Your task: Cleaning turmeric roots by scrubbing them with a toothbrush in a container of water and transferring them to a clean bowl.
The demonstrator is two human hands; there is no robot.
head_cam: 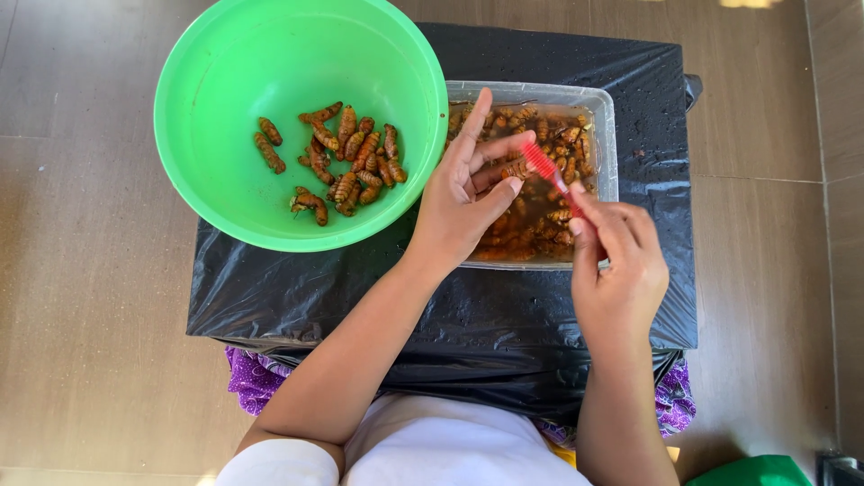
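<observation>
My left hand (463, 193) hovers over the clear plastic tub (605, 117), pinching one small brown pupa (515, 169) between thumb and fingers. My right hand (616, 261) grips a small red brush (543, 166) whose head touches that pupa. The tub holds many brown pupae (549, 216) in brownish liquid. To the left, a big green plastic bowl (225, 81) contains several pupae (346, 157) lying near its middle.
Bowl and tub rest on a low stand wrapped in black plastic sheeting (468, 315), wet with droplets. Brown tiled floor (90, 315) surrounds it. A purple patterned cloth (252, 382) peeks out below the sheeting, and a green object (751, 471) sits at the bottom right.
</observation>
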